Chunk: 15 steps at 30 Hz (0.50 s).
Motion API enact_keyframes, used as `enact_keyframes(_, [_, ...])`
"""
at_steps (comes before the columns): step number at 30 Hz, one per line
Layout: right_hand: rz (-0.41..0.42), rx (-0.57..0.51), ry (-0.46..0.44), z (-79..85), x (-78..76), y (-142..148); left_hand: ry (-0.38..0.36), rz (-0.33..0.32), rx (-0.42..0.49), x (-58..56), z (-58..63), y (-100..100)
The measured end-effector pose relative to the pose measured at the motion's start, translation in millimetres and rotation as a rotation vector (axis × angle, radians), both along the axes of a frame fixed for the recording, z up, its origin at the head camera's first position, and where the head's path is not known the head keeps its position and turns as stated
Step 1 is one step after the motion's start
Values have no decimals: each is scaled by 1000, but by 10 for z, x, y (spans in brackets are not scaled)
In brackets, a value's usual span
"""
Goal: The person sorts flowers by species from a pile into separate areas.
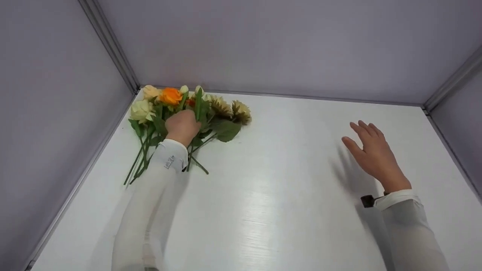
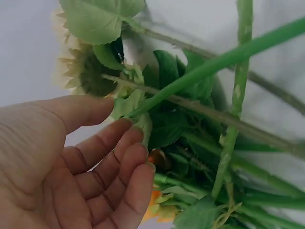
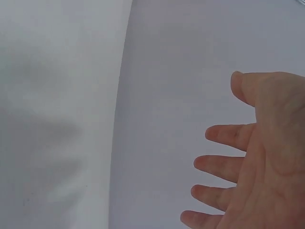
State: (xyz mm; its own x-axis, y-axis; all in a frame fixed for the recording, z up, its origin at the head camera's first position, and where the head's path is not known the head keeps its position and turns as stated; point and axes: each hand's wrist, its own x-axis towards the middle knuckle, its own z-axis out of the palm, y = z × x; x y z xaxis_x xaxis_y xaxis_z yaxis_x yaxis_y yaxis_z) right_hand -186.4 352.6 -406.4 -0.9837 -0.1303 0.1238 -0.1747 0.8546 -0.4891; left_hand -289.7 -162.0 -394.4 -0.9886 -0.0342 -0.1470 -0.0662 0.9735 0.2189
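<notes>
My left hand (image 1: 183, 126) is in among the cut flowers at the back left of the white table. In the left wrist view, its thumb and curled fingers (image 2: 125, 125) pinch at the end of a smooth green stem (image 2: 200, 71) that slants up to the right. Round it are an orange rose (image 1: 171, 96), pale cream roses (image 1: 142, 111), white buds (image 1: 184, 89) and cream sunflower-like blooms (image 1: 241, 112). Far to the right, my right hand (image 1: 371, 150) hovers over the table, fingers spread and holding nothing.
Bare stems (image 1: 137, 162) fan out toward the front from the flower heads. Grey panels (image 1: 263, 45) wall in the table (image 1: 263, 180) at the back and both sides. A broad leaf (image 1: 226, 130) lies right of the left hand.
</notes>
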Motion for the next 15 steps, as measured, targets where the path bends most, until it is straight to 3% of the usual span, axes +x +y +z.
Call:
enact_keyframes(7, [-5, -22, -11, -100, 50, -28, -13, 41, 63, -38, -85, -46])
enact_keyframes(15, [-21, -21, -29, -110, 66, -88, 56, 58, 387, -13, -4, -143])
